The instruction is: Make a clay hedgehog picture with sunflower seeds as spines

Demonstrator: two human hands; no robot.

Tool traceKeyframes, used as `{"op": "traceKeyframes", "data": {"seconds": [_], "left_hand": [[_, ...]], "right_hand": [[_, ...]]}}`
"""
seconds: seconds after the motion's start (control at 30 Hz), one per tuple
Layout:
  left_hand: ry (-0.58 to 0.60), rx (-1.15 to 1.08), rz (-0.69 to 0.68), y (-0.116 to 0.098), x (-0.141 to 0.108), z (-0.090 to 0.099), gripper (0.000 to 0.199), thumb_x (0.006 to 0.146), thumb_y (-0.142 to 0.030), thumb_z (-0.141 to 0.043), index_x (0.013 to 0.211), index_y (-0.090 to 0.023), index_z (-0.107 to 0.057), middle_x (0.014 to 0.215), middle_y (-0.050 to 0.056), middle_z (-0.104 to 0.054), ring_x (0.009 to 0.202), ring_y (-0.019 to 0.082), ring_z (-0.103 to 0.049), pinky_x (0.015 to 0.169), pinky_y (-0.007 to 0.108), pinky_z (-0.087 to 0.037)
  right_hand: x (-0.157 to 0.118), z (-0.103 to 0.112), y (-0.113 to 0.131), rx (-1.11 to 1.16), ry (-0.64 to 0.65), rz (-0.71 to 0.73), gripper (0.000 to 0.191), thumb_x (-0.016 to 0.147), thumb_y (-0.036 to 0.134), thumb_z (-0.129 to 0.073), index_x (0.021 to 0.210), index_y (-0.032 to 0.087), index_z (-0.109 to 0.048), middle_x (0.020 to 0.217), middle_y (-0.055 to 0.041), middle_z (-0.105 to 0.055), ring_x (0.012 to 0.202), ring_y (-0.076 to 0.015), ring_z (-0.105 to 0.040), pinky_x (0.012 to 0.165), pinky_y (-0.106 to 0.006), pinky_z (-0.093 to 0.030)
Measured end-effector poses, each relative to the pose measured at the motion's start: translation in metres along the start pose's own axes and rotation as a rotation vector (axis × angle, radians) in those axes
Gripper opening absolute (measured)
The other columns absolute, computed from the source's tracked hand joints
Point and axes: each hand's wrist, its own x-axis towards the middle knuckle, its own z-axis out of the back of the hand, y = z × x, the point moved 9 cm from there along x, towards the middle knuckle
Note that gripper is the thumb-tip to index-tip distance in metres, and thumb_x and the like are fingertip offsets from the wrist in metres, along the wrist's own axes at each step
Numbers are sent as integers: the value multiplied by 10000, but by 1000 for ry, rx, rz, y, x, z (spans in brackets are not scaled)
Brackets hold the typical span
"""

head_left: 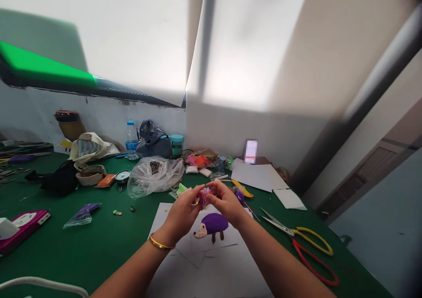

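Both hands meet above the far part of a white sheet of paper [165, 271]. Between the fingers of my left hand [183, 211] and my right hand [228, 203] is a small pink packet [205, 197] with a shiny, clear-looking wrapper; both hands are closed on it, and the fingers partly hide it. Just below them on the paper lies a flat hedgehog figure [215, 223], with a purple body, a pale pointed face and brown legs. A purple lump [239, 196] and a yellow piece [242, 188] lie beyond my right hand.
Large scissors [293, 233] with yellow and red handles lie spread at the right. A purple packet [84, 214] and a magenta power strip [28, 227] are at the left. Behind stand a clear plastic bag [145, 179], a water bottle [131, 142] and a propped phone [251, 150].
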Motion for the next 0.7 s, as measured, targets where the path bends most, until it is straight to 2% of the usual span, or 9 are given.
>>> {"op": "traceKeyframes", "data": {"seconds": [0.07,0.13,0.17,0.23,0.3,0.37,0.47,0.57,0.7], "left_hand": [[-1,-286,112,2,-6,-12,309,899,-280,-604,1205,-237,-587,1130,73,-678,964,209,-676,817,345,-576],[26,-493,169,-2,-13,-27,213,869,-300,-652,1057,-207,-614,1016,58,-689,905,197,-681,804,335,-577],[35,-548,180,-4,-16,-32,194,852,-300,-673,1008,-201,-613,992,53,-681,895,193,-677,801,331,-576],[50,-601,180,-10,-20,-38,181,833,-291,-692,963,-198,-608,1004,53,-661,911,189,-665,821,335,-574],[109,-575,168,-15,-24,-41,186,832,-283,-696,979,-204,-614,1050,58,-640,958,193,-649,843,341,-570],[133,-476,152,-19,-26,-37,204,842,-264,-684,1029,-220,-616,1089,54,-623,994,192,-632,858,343,-561],[79,-333,102,-26,-26,-22,181,884,-241,-623,1064,-239,-611,1090,41,-606,990,178,-607,856,331,-544],[103,-229,45,-40,-26,-19,70,912,-240,-591,957,-240,-645,991,25,-597,917,165,-591,816,308,-528],[123,-24,-17,-50,-27,-21,131,904,-195,-590,879,-253,-704,925,28,-593,863,169,-577,783,305,-506]], "right_hand": [[-20,9,1,-36,-101,92,623,769,528,-727,1284,213,-571,1148,-100,-638,1077,-272,-599,936,-415,-496],[-37,6,-1,-62,-91,160,704,713,571,-771,1308,254,-569,1329,-106,-550,1237,-326,-504,1042,-479,-430],[-43,2,-4,-43,-60,158,681,733,581,-752,1310,271,-568,1325,-98,-554,1214,-325,-524,1009,-473,-465],[-54,-3,-13,33,-27,122,574,815,579,-674,1297,285,-571,1232,-86,-602,1035,-284,-620,834,-409,-563],[-62,-7,-17,109,-1,97,479,894,572,-571,1265,270,-585,1140,-82,-624,799,-217,-650,626,-328,-573],[-67,-4,-17,120,-4,99,432,949,555,-476,1231,249,-593,1084,-79,-625,667,-170,-622,530,-288,-541],[-73,5,-10,-46,-57,156,356,983,490,-433,1172,250,-616,1082,-78,-624,814,-201,-635,687,-324,-565],[-77,6,-2,-244,-85,227,268,993,395,-447,1141,264,-628,1119,-77,-628,1017,-239,-594,876,-385,-519],[-82,0,1,-383,-89,276,221,982,300,-466,1139,253,-614,1095,-86,-638,992,-242,-585,851,-390,-507]]}}
